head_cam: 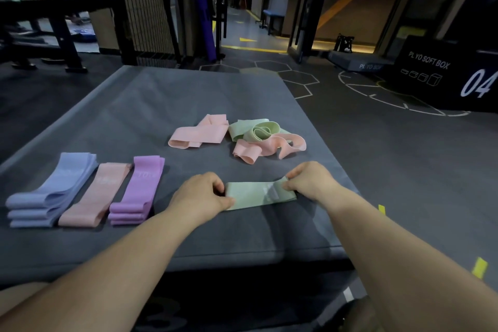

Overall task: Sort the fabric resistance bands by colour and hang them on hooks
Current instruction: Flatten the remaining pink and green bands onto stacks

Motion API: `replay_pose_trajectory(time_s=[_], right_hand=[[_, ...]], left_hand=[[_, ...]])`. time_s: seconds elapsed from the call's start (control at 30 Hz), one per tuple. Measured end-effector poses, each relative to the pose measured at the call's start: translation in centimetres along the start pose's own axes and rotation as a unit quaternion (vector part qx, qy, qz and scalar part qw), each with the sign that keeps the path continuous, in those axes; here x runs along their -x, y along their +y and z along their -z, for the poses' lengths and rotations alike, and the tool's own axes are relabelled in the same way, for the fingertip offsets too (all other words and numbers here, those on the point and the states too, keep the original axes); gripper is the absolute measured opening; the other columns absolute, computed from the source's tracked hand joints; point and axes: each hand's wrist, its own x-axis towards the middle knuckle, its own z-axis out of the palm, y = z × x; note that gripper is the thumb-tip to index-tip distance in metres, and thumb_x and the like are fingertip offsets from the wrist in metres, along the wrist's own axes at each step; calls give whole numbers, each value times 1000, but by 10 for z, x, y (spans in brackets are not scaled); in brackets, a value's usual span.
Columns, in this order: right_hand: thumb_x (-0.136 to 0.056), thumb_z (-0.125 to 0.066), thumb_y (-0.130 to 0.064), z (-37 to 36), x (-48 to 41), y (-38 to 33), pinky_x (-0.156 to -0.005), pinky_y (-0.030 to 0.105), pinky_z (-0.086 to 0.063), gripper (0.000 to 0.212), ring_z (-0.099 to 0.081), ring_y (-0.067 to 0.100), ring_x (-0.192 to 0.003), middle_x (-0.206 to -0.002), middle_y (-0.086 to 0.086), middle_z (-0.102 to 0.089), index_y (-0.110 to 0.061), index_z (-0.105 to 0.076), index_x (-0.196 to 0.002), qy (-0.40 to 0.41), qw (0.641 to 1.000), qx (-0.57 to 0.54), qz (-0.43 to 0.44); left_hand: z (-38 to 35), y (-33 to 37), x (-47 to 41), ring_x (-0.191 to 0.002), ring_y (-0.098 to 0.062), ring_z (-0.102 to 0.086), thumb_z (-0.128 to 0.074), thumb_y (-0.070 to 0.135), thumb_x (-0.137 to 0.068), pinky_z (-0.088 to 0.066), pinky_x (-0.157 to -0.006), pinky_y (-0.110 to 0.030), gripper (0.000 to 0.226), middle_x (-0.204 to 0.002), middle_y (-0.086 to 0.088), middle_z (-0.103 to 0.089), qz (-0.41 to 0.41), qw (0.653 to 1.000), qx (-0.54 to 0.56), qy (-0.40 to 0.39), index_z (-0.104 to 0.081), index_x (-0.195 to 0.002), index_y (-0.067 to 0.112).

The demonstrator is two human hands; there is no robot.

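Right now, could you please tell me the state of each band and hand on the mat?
held green band: flat, pinched at both ends.
left hand: pinches its left end.
right hand: pinches its right end.
blue stack: stacked flat.
sorted pink band: flat, between blue and purple.
purple stack: stacked flat.
far pink band: loosely folded.
green-and-pink heap: tangled together.

3 blue bands (51, 197), 3 purple bands (140, 188), 3 pink bands (94, 194), at least 2 green bands (256, 194).
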Motion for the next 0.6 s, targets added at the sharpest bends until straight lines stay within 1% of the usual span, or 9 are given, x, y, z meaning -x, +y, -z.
replay_pose_trajectory(time_s=[0.03,0.1,0.13,0.17,0.2,0.3,0.4,0.5,0.6], right_hand=[[-80,-67,-12,1,0,-1,-79,39,-53,32,-63,31,-81,-100,23,-69,4,-68,-108,-4,1000,-1,-2],[-81,-66,-10,2,1,-1,-80,38,-54,21,-66,35,-92,-101,20,-71,0,-72,-99,-7,1000,-12,-5],[-81,-65,-9,3,1,-1,-74,35,-53,11,-66,33,-87,-92,15,-72,-7,-73,-89,-11,1000,-24,-6],[-81,-64,-8,3,1,-1,-67,32,-50,9,-63,29,-76,-80,10,-70,-14,-70,-79,-16,999,-42,-5],[-80,-63,-6,3,1,-1,-61,29,-46,15,-59,24,-68,-70,5,-66,-19,-67,-74,-20,998,-66,-3],[-82,-60,-2,4,-1,0,-49,24,-40,16,-55,18,-57,-61,3,-60,-18,-64,-78,-15,987,-163,-1],[-83,-60,-1,5,1,-1,-49,23,-41,17,-57,19,-60,-62,4,-61,-18,-62,-82,-2,976,-215,18],[-83,-60,-1,2,5,-3,-50,20,-42,19,-59,18,-62,-66,2,-62,-19,-61,-80,-10,978,-204,35],[-82,-58,-1,1,8,-4,-44,13,-40,20,-60,12,-59,-67,-1,-64,-21,-60,-78,-15,984,-174,44]], left_hand=[[-1,1,-1,-84,-13,-60,-75,38,-72,-49,-76,-30,24,-86,13,-62,-1,1000,17,-2,-53,-76,29],[-1,2,-1,-80,-13,-61,-74,30,-75,-47,-71,-29,23,-84,10,-66,-8,999,47,-8,-51,-79,27],[-1,3,0,-79,-14,-62,-73,28,-76,-46,-68,-28,24,-85,9,-67,-12,998,63,-10,-50,-80,26],[-1,3,0,-79,-14,-62,-73,26,-77,-44,-65,-26,25,-86,8,-67,-12,996,84,-8,-48,-82,26],[0,3,0,-78,-13,-61,-73,24,-78,-42,-62,-24,26,-88,7,-67,-10,994,110,-3,-48,-85,27],[4,3,-1,-81,-13,-62,-73,23,-78,-40,-61,-23,33,-90,8,-68,-7,987,159,16,-49,-101,27],[8,2,-2,-87,-13,-64,-73,19,-78,-45,-69,-23,34,-93,9,-69,-20,982,184,32,-54,-103,31],[8,0,-1,-88,-10,-64,-73,15,-78,-44,-70,-19,27,-94,9,-69,-24,985,168,35,-61,-98,29],[6,-2,-1,-87,-8,-62,-68,18,-81,-41,-64,-13,21,-93,11,-68,-21,987,156,24,-63,-99,28]])
